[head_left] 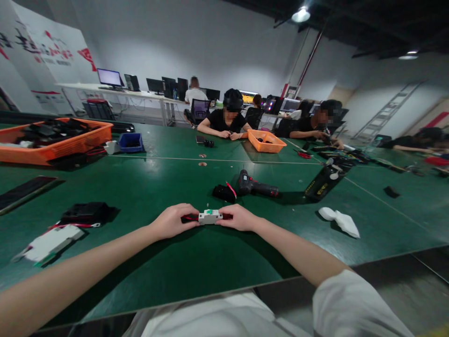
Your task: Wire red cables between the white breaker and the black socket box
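A small white circuit breaker (210,216) with a green switch is held between both hands just above the green table. My left hand (176,221) pinches its left end, and red and black wires show at those fingers. At the right end, my right hand (239,218) grips it the same way, with dark red wire under the fingers. Beyond the hands lie a black pouch-like item (224,193) with a red strip and a black power screwdriver (256,185). More white breakers (52,243) lie at the left beside a black device (86,212).
The green table (157,281) also bears an orange basket (80,144) of black parts, a blue bin (131,142), a dark bottle (324,181), a white object (339,221) and a farther orange basket (266,141). Several people sit across the room.
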The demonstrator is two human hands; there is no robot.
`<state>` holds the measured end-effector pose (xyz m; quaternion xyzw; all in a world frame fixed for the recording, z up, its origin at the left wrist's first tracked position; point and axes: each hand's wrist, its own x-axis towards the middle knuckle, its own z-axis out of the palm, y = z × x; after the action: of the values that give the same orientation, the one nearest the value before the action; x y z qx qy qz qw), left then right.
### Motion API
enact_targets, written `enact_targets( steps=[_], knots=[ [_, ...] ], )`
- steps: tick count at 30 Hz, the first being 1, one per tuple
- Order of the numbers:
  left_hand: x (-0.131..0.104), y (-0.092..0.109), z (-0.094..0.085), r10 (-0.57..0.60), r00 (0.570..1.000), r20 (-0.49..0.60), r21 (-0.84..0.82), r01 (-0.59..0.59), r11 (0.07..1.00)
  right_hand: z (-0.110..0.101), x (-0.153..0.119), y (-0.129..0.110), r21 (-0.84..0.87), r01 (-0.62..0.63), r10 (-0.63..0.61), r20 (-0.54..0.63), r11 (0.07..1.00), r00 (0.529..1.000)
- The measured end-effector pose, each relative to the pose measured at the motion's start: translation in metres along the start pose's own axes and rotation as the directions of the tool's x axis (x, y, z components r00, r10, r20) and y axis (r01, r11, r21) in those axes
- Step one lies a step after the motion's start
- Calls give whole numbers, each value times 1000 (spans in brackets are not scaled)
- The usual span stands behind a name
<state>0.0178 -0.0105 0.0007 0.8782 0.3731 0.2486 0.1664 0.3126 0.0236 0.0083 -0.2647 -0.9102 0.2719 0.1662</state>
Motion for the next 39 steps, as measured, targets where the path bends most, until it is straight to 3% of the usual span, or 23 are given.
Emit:
enact_targets(
  steps=[4, 17, 21, 24, 27, 29, 31, 34, 39],
  knots=[
    [0, 2, 3, -52, 999, 13, -88, 53, 995, 1, 0, -1, -76, 27, -28, 0, 997, 1000],
    [1, 8, 1, -106, 994, 17, -93, 107, 990, -2, -3, -8, -383, 76, -86, -9, 920, 996],
    [2, 9, 1, -96, 995, 16, -67, 97, 993, -4, -8, -6, -472, 94, -190, -160, 877, 969],
    [2, 9, 2, -98, 995, 25, -55, 100, 993, -15, -11, 3, -513, 27, -235, -346, 858, 908],
    [1, 6, 3, -105, 994, 31, -52, 106, 993, -41, -16, 18, -518, -204, -120, -524, 831, 843],
    [1, 4, 4, -108, 994, 32, -50, 110, 993, -61, -21, 32, -500, -436, 64, -599, 748, 798],
    [0, 2, 4, -109, 993, 37, -50, 111, 993, -77, -27, 46, -485, -585, 227, -611, 650, 759],
    [1, 1, 5, -108, 993, 53, -53, 111, 992, -85, -34, 65, -483, -649, 355, -567, 588, 743],
    [2, 3, 4, -113, 992, 55, -64, 117, 991, -78, -30, 80, -487, -720, 513, -506, 493, 694]
  ],
)
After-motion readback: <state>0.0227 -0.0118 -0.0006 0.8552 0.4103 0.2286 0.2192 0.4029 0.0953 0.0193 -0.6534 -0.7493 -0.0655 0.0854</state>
